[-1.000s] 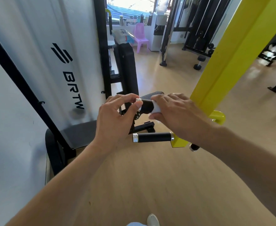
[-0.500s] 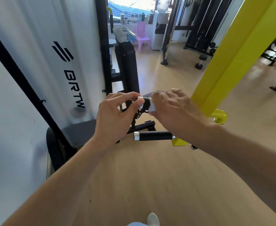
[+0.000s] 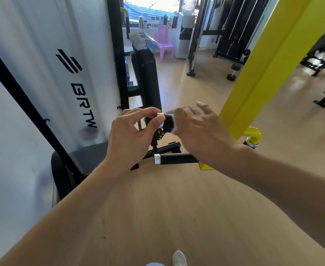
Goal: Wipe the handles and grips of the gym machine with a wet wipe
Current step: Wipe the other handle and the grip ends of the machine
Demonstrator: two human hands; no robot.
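Observation:
Two black handles with silver end caps stick out from the yellow arm (image 3: 269, 60) of the gym machine. My left hand (image 3: 133, 139) pinches the silver end cap of the upper handle (image 3: 168, 120) between thumb and forefinger. My right hand (image 3: 200, 129) wraps a white wet wipe (image 3: 175, 122) round that handle's black grip, with only the wipe's edge showing. The lower handle (image 3: 177, 158) lies free below both hands.
The machine's white shroud (image 3: 58, 73) with its black frame stands at the left, and a black seat pad (image 3: 148, 79) rises behind the hands. Cable machines, a dumbbell (image 3: 233, 72) and a pink chair (image 3: 164, 42) stand farther back on the wooden floor. My shoe (image 3: 179, 258) shows at the bottom.
My right hand has slid the wipe a little along the upper handle's grip, its fingers now more lifted. My left hand keeps its pinch on the end cap.

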